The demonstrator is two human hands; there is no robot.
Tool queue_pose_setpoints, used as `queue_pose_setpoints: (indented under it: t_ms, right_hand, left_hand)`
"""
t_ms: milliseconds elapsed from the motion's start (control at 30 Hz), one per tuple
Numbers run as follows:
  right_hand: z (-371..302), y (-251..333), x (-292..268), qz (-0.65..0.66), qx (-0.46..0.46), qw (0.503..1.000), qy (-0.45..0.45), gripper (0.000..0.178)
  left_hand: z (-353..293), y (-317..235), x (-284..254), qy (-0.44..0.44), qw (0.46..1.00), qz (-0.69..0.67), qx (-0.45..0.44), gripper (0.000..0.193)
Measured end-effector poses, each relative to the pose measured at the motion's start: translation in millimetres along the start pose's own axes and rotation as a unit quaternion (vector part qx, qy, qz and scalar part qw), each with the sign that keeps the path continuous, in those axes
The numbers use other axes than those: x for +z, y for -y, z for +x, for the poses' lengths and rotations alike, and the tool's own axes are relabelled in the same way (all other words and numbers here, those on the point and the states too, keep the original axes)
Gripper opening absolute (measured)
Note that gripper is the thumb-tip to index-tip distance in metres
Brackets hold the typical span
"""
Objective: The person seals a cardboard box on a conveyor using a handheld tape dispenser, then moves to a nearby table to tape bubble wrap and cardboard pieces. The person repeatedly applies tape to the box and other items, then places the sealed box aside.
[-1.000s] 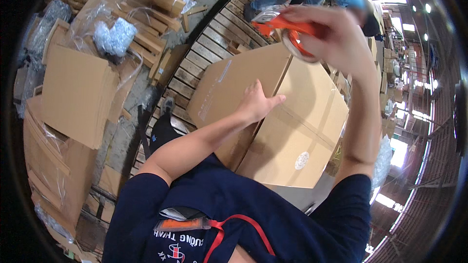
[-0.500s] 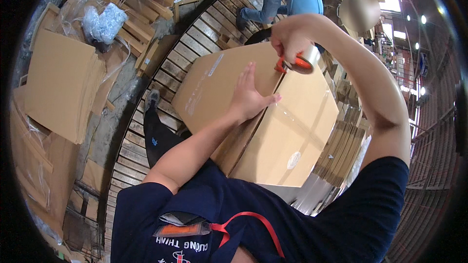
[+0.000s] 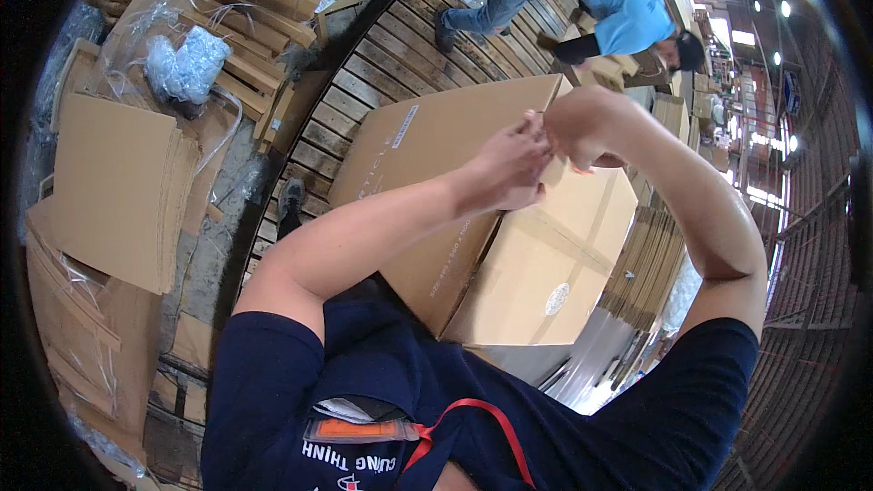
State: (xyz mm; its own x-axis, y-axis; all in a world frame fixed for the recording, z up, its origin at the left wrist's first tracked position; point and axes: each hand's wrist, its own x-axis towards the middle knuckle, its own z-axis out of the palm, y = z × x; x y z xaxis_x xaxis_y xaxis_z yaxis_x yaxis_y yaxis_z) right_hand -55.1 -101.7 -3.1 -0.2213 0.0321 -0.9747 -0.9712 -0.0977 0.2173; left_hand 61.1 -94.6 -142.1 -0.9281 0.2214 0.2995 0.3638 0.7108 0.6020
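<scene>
A large brown cardboard box lies in front of me, with clear tape along part of its top seam. My right hand is wrapped round a tape dispenser over the box's far end. Only a bit of the dispenser's red-orange part shows under the hand; the roll is hidden. My left hand is right beside it, above the seam, its fingers curled together. What those fingers hold, if anything, cannot be made out.
The box rests on a slatted roller conveyor. Beyond it, a person in a blue shirt bends over other cartons. Flat cardboard sheets and bundled plastic wrap lie at left. More stacked cardboard stands at right.
My left hand has lifted off the box top and moved right and forward to my right hand. The right hand has turned, covering the dispenser. The other person has shifted right and bent down.
</scene>
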Motion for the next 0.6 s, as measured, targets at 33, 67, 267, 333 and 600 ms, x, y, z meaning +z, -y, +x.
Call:
queue_pose_setpoints:
  t_ms: [33, 67, 267, 333, 600]
  right_hand:
    - [4, 14, 0, -0.073, 0.013, 0.997, 0.024, 0.029]
    - [4, 26, 6, -0.138, 0.027, 0.989, 0.055, 0.028]
    - [-59, 29, 97, 0.216, 0.163, 0.941, -0.202, 0.022]
    - [-92, 62, 119, 0.345, 0.228, 0.846, -0.336, 0.024]
    - [-80, 256, 214, 0.366, 0.342, 0.435, -0.748, 0.047]
  left_hand:
    - [4, -4, -3, 0.029, 0.998, 0.057, 0.001, 0.074]
    - [9, -10, -2, 0.060, 0.992, 0.107, 0.012, 0.070]
    - [16, -15, 14, 0.025, 0.997, 0.068, 0.012, 0.062]
    - [17, -15, 15, -0.027, 0.999, 0.030, 0.017, 0.051]
    - [32, -65, -41, -0.012, 0.849, -0.488, -0.202, 0.033]
